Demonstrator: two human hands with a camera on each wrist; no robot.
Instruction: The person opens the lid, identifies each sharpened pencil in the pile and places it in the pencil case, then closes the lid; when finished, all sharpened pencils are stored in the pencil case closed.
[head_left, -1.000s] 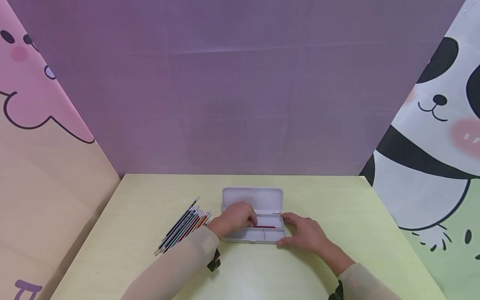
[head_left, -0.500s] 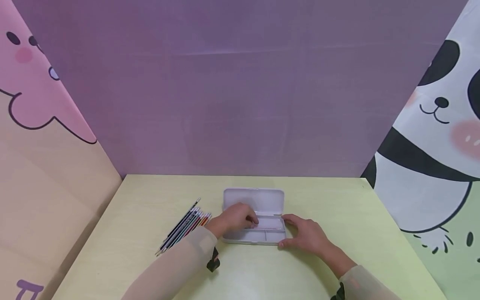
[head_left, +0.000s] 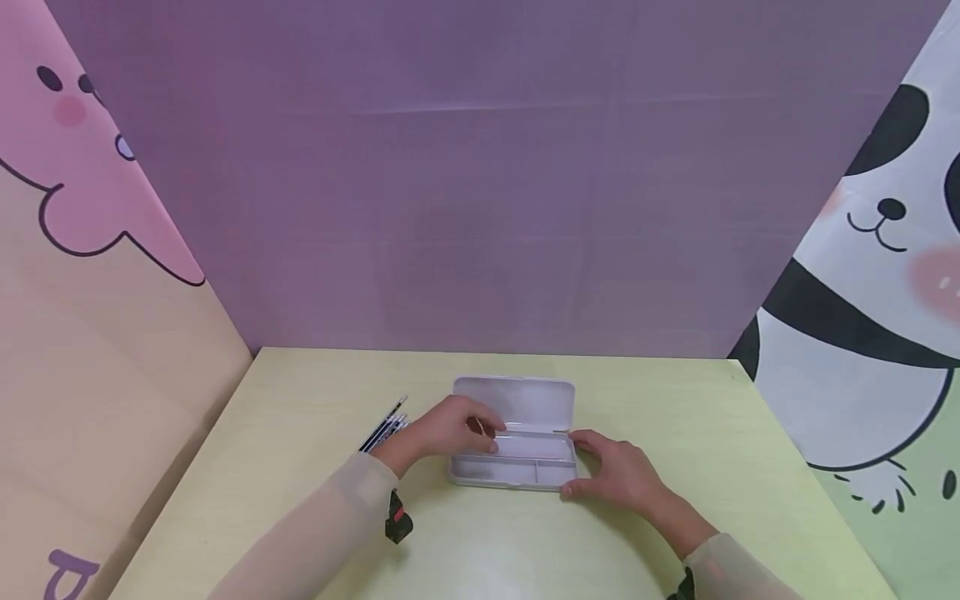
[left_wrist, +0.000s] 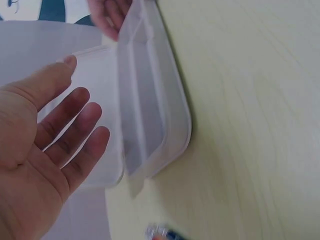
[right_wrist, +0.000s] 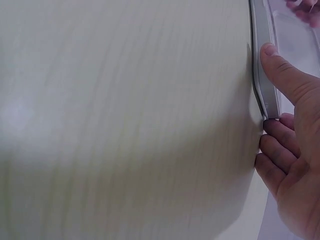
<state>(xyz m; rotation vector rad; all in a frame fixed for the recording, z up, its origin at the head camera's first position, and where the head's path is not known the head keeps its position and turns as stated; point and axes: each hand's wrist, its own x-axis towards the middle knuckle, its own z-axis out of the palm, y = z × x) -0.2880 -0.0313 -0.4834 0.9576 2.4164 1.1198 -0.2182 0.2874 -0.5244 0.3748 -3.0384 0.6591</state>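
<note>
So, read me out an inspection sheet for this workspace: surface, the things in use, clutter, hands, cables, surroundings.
Surface: pale table with a wood-grain look.
Things in use: a whitish case with divided compartments, its lid open on the far side; pencils lie to its left, partly hidden by the left sleeve.
Clutter: nothing seen.
Left hand: over the case, fingers loosely bent, nothing seen in it.
Right hand: holds the case's right end, thumb toward the front.
Cables: nothing seen.
Surroundings: purple backdrop behind, pink cartoon figure on the left, panda picture on the right.
</note>
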